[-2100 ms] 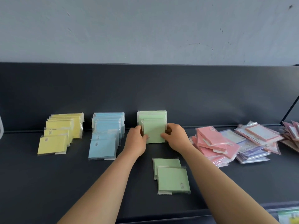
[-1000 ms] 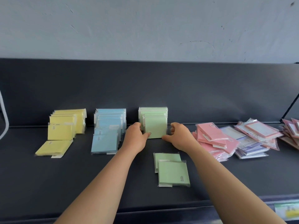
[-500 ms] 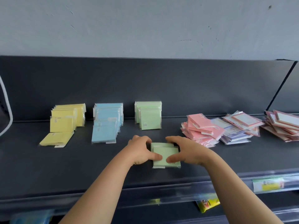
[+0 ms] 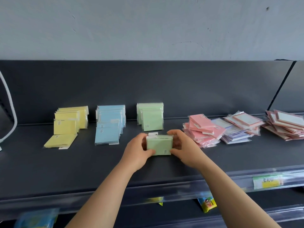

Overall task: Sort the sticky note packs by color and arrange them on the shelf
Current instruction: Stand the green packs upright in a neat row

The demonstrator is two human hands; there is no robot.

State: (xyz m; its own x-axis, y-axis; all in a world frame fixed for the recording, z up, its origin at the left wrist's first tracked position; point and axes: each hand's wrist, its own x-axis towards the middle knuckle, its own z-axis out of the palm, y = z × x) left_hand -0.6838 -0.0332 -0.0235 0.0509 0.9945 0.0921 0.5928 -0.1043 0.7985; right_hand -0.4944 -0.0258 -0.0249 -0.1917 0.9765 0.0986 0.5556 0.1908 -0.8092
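Both hands grip a small bundle of green sticky note packs (image 4: 159, 145), lifted and tilted up just above the dark shelf (image 4: 82, 165). My left hand (image 4: 136, 150) holds its left edge, my right hand (image 4: 182, 147) its right edge. Behind it, a row of green packs (image 4: 151, 117) stands upright against the back panel. A blue row (image 4: 110, 122) stands to the left of it. A yellow row (image 4: 69, 120) is further left, with one yellow pack (image 4: 60, 141) lying flat in front.
A loose heap of pink packs (image 4: 202, 130) lies right of my hands, with purple and pink-framed packs (image 4: 238, 127) beside it and another pink-framed pile (image 4: 286, 125) at the far right. A yellow-green price label (image 4: 267, 181) sits on the shelf's front rail. Goods hang below the shelf.
My hands left the standing green row, came down to the two green packs lying flat in front, gathered them and raised them off the shelf. The front yellow pack fell flat.
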